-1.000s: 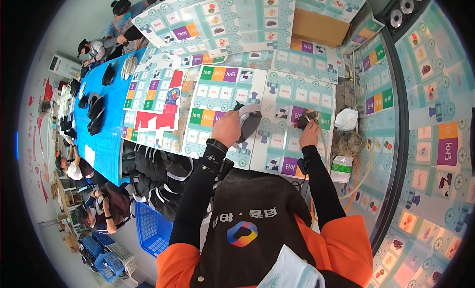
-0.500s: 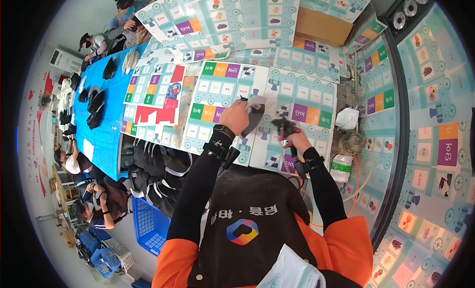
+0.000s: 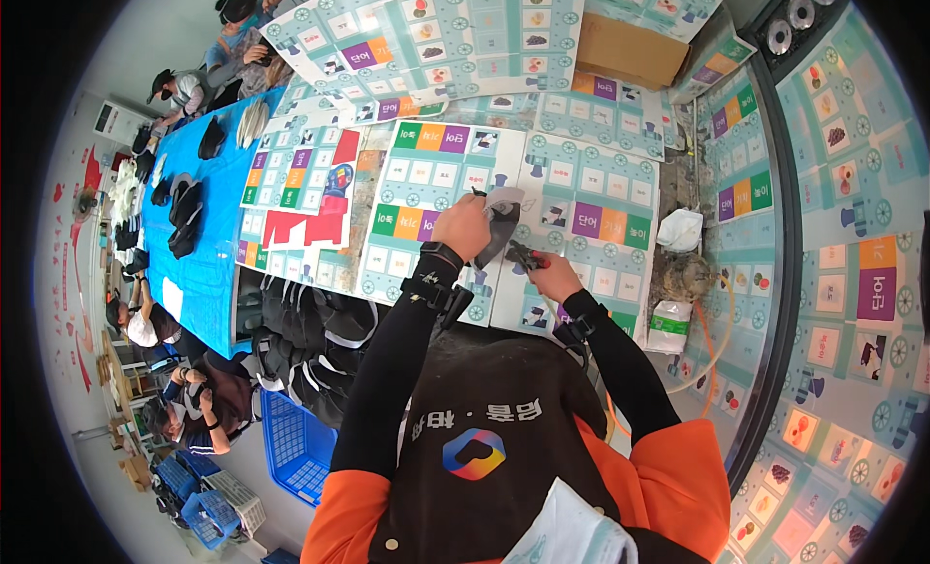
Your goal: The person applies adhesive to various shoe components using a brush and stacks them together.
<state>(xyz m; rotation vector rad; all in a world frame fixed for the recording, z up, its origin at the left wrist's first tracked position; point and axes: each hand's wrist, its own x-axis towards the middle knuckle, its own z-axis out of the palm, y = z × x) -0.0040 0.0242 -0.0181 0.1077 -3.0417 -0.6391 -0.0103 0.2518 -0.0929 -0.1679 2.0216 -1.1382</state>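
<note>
My left hand (image 3: 463,227) is closed on a dark grey piece (image 3: 500,225) with a pale upper edge, which looks like a shoe upper. It holds the piece over the printed sheets (image 3: 417,172) that cover the bench. A short way to the right, my right hand (image 3: 557,278) grips a small black hand tool with red parts (image 3: 524,258). The tool's head points left at the dark piece's lower right edge. Whether the two touch is not clear. My right fingers partly cover the tool's handle, so its exact kind cannot be made out.
Black-and-white shoe uppers (image 3: 315,317) are heaped left of me, above a blue crate (image 3: 295,448). A blue table (image 3: 208,264) holds dark pieces. A white cup-shaped piece (image 3: 680,231), a white-and-green packet (image 3: 668,327) and an orange hose (image 3: 715,356) lie right. Several people work at left.
My right hand has moved left and slightly down, bringing the tool close to the dark piece. The tool's head has turned leftward. My left hand has stayed nearly still with the piece.
</note>
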